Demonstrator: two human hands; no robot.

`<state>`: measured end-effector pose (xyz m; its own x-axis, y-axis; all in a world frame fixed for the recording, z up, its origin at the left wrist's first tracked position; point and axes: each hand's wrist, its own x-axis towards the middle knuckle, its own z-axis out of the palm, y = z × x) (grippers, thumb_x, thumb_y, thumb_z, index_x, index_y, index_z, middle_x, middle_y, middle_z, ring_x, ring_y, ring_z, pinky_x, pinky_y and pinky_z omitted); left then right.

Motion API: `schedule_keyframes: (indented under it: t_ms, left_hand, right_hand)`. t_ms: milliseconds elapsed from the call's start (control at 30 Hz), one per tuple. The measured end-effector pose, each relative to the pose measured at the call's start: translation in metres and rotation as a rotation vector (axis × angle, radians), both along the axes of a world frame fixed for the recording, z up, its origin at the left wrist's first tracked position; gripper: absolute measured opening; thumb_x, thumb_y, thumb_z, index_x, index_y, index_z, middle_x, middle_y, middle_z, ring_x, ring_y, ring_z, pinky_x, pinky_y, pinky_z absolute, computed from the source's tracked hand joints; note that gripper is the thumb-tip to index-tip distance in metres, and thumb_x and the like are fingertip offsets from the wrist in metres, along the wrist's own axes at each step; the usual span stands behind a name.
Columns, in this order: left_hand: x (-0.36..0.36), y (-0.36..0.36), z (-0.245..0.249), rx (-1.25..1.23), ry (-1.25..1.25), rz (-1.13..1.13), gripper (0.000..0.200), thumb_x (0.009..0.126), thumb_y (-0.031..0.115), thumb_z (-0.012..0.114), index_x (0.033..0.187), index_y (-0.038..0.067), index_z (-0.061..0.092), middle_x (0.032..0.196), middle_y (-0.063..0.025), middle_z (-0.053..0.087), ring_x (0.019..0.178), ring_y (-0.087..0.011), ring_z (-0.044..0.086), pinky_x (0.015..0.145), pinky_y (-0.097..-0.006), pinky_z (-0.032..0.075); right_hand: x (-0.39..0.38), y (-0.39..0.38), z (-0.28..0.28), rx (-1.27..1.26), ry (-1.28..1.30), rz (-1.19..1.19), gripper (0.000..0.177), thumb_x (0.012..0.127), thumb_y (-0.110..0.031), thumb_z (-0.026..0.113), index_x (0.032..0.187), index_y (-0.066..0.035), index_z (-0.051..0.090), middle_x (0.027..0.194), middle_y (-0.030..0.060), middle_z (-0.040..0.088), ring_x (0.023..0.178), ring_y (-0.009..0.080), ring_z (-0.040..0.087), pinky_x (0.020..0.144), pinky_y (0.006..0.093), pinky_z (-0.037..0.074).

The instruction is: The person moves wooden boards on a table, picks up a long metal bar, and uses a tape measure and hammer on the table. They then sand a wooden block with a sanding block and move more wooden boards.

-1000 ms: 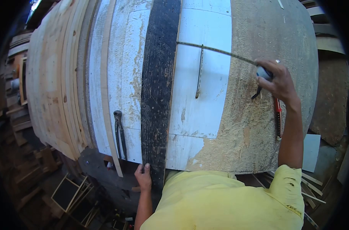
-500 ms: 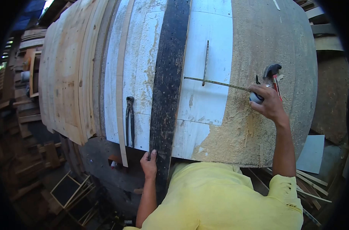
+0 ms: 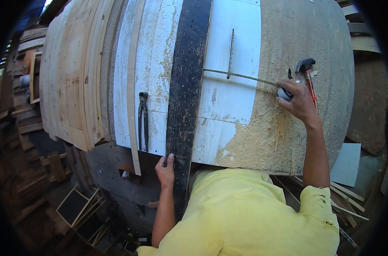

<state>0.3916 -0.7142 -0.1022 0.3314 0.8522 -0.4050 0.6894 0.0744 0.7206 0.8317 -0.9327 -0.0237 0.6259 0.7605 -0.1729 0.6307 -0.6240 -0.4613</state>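
Note:
My left hand (image 3: pixel 165 171) is closed on the near end of a long black board (image 3: pixel 186 85), thumb on top along its left edge. In my right hand (image 3: pixel 299 99) is a tape measure (image 3: pixel 285 94), held over the sawdust-covered part of the table. Its blade (image 3: pixel 245 77) runs out leftward to the board's right edge, across a white panel (image 3: pixel 226 102). A thin dark strip (image 3: pixel 231 53) lies crosswise to the blade and meets it. Just beyond my right hand lies a hammer (image 3: pixel 307 68) with a red handle, partly hidden by the hand.
Dark pincers (image 3: pixel 143 121) lie left of the black board, beside a narrow wooden strip (image 3: pixel 133 85) that overhangs the table's front edge. Pale planks (image 3: pixel 72 77) are stacked at the left. Scrap wood (image 3: pixel 347 205) and a light sheet (image 3: pixel 346 164) lie below at the right.
The view has tilted, so the table and the tools on it appear higher in the picture. Both hands keep their holds, on the black board and the tape measure.

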Motion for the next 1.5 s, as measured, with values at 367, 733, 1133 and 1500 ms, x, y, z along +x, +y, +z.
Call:
schedule_keyframes:
  t_ms: [367, 733, 1133, 1500]
  left_hand:
    - [0.0, 0.001, 0.003, -0.006, 0.03, -0.005, 0.048, 0.092, 0.039, 0.067, 0.069, -0.001, 0.052, 0.061, 0.0036, 0.042, 0.062, -0.0082, 0.035, 0.054, -0.0285, 0.033]
    - [-0.001, 0.0, -0.004, 0.013, -0.013, -0.001, 0.049, 0.093, 0.039, 0.066, 0.068, 0.0, 0.052, 0.061, 0.0047, 0.041, 0.061, -0.0074, 0.035, 0.053, -0.028, 0.032]
    - [0.006, -0.003, 0.006, -0.004, 0.005, 0.001, 0.045, 0.093, 0.038, 0.066, 0.074, -0.001, 0.058, 0.063, 0.0053, 0.043, 0.063, -0.0071, 0.036, 0.055, -0.0272, 0.033]
    - [0.003, -0.002, 0.002, 0.013, 0.011, 0.005, 0.049, 0.093, 0.041, 0.066, 0.069, 0.001, 0.052, 0.062, 0.0057, 0.041, 0.062, -0.007, 0.035, 0.053, -0.0275, 0.031]
  right_hand:
    - [-0.002, 0.0, 0.001, -0.015, 0.009, -0.016, 0.045, 0.073, -0.015, 0.069, 0.116, -0.003, 0.067, 0.109, 0.0144, 0.068, 0.097, 0.0296, 0.066, 0.092, 0.0386, 0.051]
    - [0.001, 0.002, 0.0, -0.052, 0.018, -0.026, 0.046, 0.074, -0.015, 0.07, 0.118, -0.004, 0.066, 0.117, 0.0141, 0.066, 0.103, 0.0282, 0.065, 0.097, 0.0379, 0.05]
    - [0.002, 0.001, -0.003, -0.046, 0.019, -0.025, 0.048, 0.073, -0.014, 0.069, 0.119, -0.004, 0.066, 0.116, 0.0141, 0.067, 0.101, 0.0286, 0.065, 0.096, 0.0384, 0.051]
    - [0.0, 0.001, -0.01, -0.024, -0.017, 0.006, 0.044, 0.075, -0.015, 0.071, 0.117, -0.005, 0.066, 0.114, 0.0124, 0.067, 0.1, 0.0275, 0.065, 0.097, 0.0381, 0.051]
